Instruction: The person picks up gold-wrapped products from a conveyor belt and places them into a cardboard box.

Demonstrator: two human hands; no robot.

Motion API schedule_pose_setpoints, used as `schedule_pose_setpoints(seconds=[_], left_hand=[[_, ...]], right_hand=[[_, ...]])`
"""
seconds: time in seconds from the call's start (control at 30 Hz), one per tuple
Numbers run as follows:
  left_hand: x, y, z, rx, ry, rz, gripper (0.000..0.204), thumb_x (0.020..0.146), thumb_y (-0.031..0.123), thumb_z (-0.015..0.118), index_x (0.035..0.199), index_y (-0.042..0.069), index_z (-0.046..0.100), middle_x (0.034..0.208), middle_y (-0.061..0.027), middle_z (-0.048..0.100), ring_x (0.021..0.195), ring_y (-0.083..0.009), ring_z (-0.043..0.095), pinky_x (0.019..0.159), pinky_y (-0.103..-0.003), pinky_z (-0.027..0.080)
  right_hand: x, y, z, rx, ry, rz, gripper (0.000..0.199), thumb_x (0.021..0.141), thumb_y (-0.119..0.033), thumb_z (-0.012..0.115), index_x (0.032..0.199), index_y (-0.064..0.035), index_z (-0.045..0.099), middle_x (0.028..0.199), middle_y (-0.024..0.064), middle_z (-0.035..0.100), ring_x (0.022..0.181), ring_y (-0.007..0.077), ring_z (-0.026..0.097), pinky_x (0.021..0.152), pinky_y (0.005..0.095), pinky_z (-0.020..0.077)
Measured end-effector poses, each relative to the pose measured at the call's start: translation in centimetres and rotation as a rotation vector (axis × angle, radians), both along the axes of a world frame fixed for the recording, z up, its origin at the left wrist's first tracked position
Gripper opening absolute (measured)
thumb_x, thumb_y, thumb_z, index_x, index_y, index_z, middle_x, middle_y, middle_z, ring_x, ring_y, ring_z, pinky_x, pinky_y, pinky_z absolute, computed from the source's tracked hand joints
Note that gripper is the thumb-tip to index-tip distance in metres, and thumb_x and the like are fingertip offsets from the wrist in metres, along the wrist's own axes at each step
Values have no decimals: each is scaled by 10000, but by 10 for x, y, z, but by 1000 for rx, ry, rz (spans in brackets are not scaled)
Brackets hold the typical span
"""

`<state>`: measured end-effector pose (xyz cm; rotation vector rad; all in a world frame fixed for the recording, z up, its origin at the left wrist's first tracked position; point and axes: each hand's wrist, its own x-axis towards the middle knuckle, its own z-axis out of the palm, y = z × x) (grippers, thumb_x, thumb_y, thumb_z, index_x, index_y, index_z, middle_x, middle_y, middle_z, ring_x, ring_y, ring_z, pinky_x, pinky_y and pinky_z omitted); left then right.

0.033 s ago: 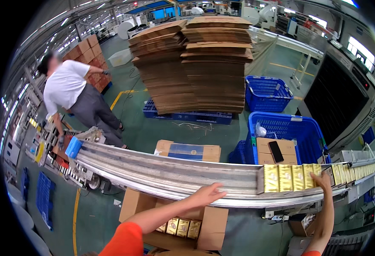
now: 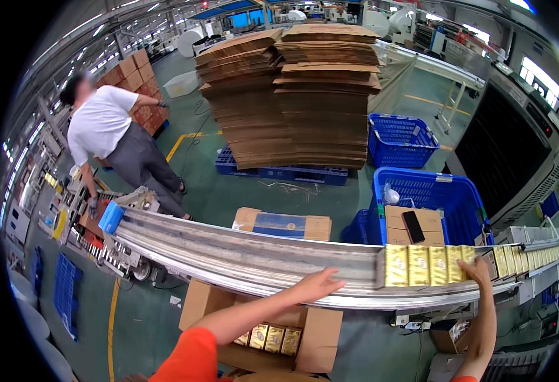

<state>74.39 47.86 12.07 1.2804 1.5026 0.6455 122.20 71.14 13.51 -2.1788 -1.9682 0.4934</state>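
Head view: right hand (image 2: 476, 270), open, touches a row of gold rectangular cartons (image 2: 427, 265) at four o'clock on the long metal conveyor (image 2: 241, 254); left hand (image 2: 317, 284) hovers open. Cartons look light, stiff; best gripped endwise.

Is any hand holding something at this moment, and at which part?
Nothing is gripped. The right hand rests on the near edge of the row of yellow packs; the left hand lies flat on the metal conveyor.
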Motion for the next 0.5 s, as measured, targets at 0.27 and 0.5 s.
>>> schedule_pose_setpoints(seconds=[0.27,0.5], left_hand=[[-108,0,16,109,170,49,766,728,521,725,1290,64,474,1188,-131,598,1093,-240,570,939,-345,447],[-212,-124,20,230,-41,504,701,634,300,853,1138,-5,472,1001,-119,640,872,-181,638,736,-284,536]], right_hand=[[-232,-106,-22,-103,469,281,808,588,-518,809,1161,3,576,1052,192,656,990,283,639,868,360,481],[-365,-228,-1,90,645,289,830,581,-375,859,1164,62,461,1003,197,647,912,261,639,788,344,502]])
